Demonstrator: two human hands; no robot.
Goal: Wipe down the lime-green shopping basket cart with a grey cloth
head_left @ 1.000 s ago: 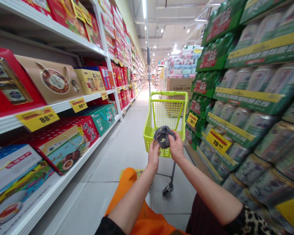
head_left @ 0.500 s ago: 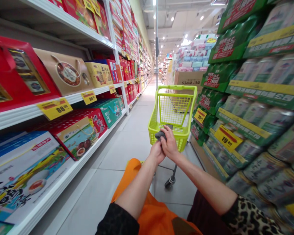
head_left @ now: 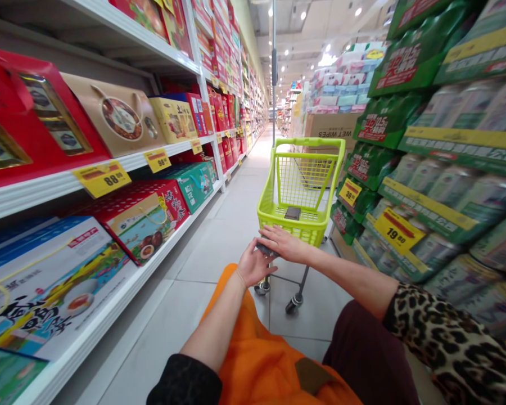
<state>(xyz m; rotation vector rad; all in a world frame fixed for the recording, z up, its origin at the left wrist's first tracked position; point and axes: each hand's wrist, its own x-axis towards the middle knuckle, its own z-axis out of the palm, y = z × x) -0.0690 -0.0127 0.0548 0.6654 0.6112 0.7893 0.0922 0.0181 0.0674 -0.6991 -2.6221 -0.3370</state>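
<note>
"What are we standing on?"

"Pale floor tiles (head_left: 219,253), running down a long aisle."

"And to our left?"

"White shelving (head_left: 54,188) packed with red and tan gift boxes (head_left: 122,115), yellow price tags (head_left: 102,179) along its edges, and a pale greenish wall (head_left: 247,34) above."

"To our right?"

"Stacked cases of canned drinks (head_left: 451,197) with green bands, then a carton marked WET WIPES (head_left: 329,126) beneath pastel packs (head_left: 341,84)."

"Overhead?"

"We have a light ceiling (head_left: 320,28) dotted with small round lamps (head_left: 303,16), and a thin metal pole (head_left: 274,67) rising toward it."
</note>
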